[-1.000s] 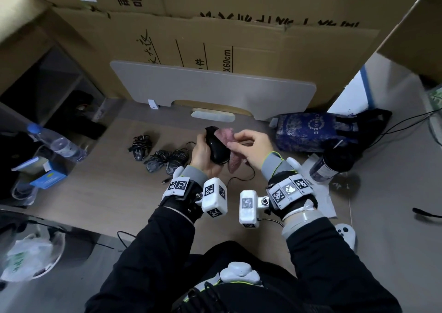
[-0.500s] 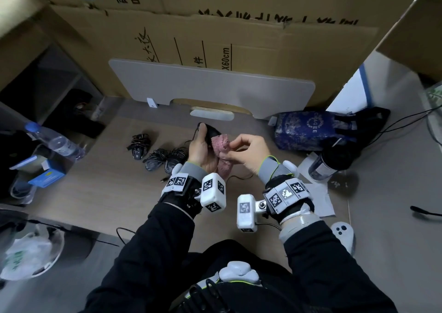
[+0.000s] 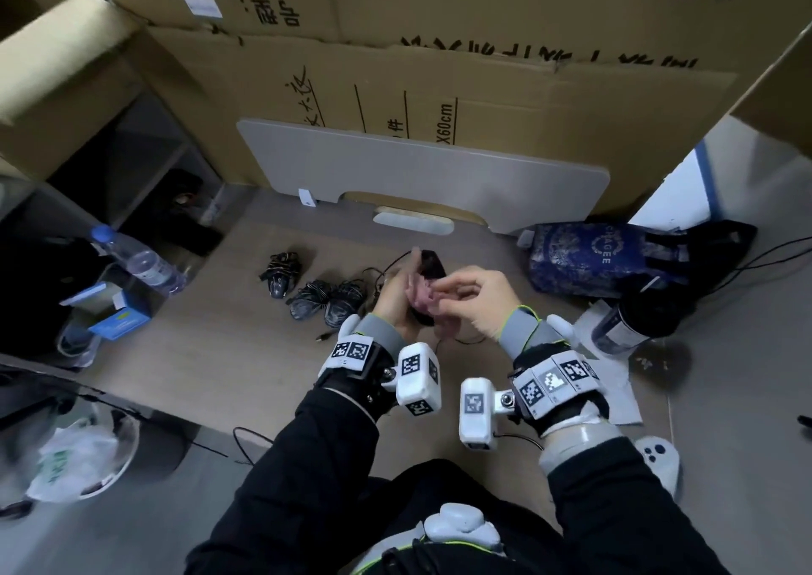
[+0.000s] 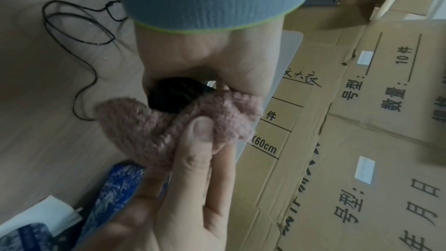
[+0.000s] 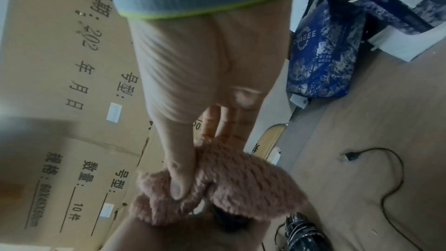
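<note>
Fingers [image 3: 454, 285] of the right hand [image 3: 479, 304] pinch a fluffy pink cloth [image 3: 419, 297] against the black plastic computer mouse [image 3: 433, 265] at their 10 o'clock; fingers of the left hand [image 3: 392, 300] curl round it

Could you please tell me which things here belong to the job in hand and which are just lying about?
In the job: left hand gripping the black mouse; right hand pinching the pink cloth against it.
Lying about: three cable-wrapped mice, water bottle, blue bag, white controller.
</note>
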`<state>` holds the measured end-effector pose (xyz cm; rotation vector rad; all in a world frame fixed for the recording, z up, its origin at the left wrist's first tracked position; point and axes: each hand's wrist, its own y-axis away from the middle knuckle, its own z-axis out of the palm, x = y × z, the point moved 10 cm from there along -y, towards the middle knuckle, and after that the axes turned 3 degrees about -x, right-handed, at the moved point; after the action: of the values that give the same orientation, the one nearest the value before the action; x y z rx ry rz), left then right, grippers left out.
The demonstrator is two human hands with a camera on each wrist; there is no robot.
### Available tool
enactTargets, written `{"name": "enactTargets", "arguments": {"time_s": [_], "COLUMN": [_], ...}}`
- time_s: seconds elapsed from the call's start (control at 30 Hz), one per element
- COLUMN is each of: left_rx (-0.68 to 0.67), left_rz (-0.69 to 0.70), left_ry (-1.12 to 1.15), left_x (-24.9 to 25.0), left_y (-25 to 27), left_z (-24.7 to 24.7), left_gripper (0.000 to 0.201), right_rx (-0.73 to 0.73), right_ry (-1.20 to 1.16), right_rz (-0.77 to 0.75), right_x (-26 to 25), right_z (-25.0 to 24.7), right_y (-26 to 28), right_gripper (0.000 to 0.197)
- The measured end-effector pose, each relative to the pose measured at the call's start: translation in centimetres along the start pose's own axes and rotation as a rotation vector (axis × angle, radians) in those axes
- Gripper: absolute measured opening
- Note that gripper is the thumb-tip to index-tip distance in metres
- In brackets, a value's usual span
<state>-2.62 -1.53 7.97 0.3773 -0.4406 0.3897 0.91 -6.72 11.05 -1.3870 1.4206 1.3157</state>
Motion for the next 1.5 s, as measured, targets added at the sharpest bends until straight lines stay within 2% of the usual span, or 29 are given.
{"name": "enactTargets", "arguments": {"time_s": [0.03,0.07,0.1,0.13,0.17,0.2,0.23,0.27,0.3,0.33,0.37,0.47,0.57,0.77,0.83,0.93,1.03,1.2,1.3,1.37,1.43,1.5], "left_rx": [0.129,0.191,0.149,0.05,-0.116,-0.306,-0.294,-0.048,0.188,0.377,0.511,0.653,0.667,0.521,0.46,0.375,0.452,0.514,0.568,0.647,0.706,0.681], "left_rz": [-0.018,-0.073,0.003,0.101,0.317,0.398,0.417,0.439,0.382,0.109,0.067,0.109,0.08,0.148,0.181,0.21,0.208,0.278,0.291,0.247,0.176,0.13], "left_ry": [-0.065,-0.126,-0.166,-0.264,-0.168,-0.027,0.025,-0.094,-0.237,-0.131,-0.098,-0.09,-0.024,0.144,0.157,0.106,0.106,0.146,0.192,0.171,0.113,0.04], "left_x": [-0.1,0.0,0.3,1.5,3.8,5.0,5.4,5.3,4.3,2.0,1.3,2.0,2.0,1.4,1.6,2.2,2.2,3.4,3.8,3.4,2.5,2.0], "left_y": [-0.6,-2.2,-1.8,-1.4,-1.1,-1.8,-1.7,-0.8,0.0,0.4,0.6,1.6,1.9,1.3,0.8,0.4,0.6,1.3,1.7,1.9,2.1,1.6], "left_z": [-1.1,-3.7,-3.7,-1.6,-2.0,-3.3,-3.5,-4.2,-3.3,-3.4,-4.2,-5.4,-6.0,-5.3,-4.8,-4.2,-5.0,-5.4,-6.2,-7.2,-8.0,-7.7], "left_gripper": [0.097,0.096,0.095,0.095,0.092,0.084,0.077,0.076,0.078,0.08,0.081,0.074,0.071,0.075,0.071,0.061,0.051,0.053,0.046,0.051,0.057,0.056], "right_rx": [0.019,0.037,0.055,0.077,0.106,0.146,0.182,0.217,0.246,0.276,0.301,0.385,0.453,0.516,0.448,0.272,0.174,0.115,0.024,0.069,0.143,0.192], "right_ry": [0.023,0.037,0.04,0.035,0.016,-0.007,-0.022,-0.024,-0.025,-0.027,-0.022,0.023,-0.03,-0.052,0.012,0.125,0.108,0.071,-0.002,0.01,0.032,0.037], "right_rz": [0.0,-0.005,-0.014,-0.016,-0.016,-0.013,-0.017,-0.023,-0.033,-0.041,-0.043,-0.01,0.054,0.024,0.027,0.106,0.122,0.162,0.207,0.159,0.045,-0.032], "right_x": [0.2,0.2,0.2,0.3,0.4,0.4,0.2,0.0,-0.3,-0.5,-0.7,-0.1,1.4,0.8,0.3,0.7,1.0,1.9,2.6,2.2,0.7,-0.6], "right_z": [-0.2,-0.5,-0.8,-1.0,-1.3,-1.7,-2.1,-2.6,-3.2,-3.8,-4.3,-5.6,-6.0,-6.7,-6.0,-4.0,-2.7,-2.0,-1.3,-1.8,-2.5,-2.9], "right_y": [-0.1,-0.1,-0.1,-0.2,-0.1,-0.2,-0.2,-0.4,-0.5,-0.6,-0.7,-0.8,-0.4,0.2,-0.1,-0.5,-0.6,-0.6,-0.3,-0.4,-0.5,-0.6], "right_gripper": [0.032,0.031,0.029,0.028,0.027,0.027,0.027,0.027,0.025,0.023,0.02,0.014,0.016,0.01,0.013,0.022,0.027,0.02,0.021,0.023,0.033,0.041]}}
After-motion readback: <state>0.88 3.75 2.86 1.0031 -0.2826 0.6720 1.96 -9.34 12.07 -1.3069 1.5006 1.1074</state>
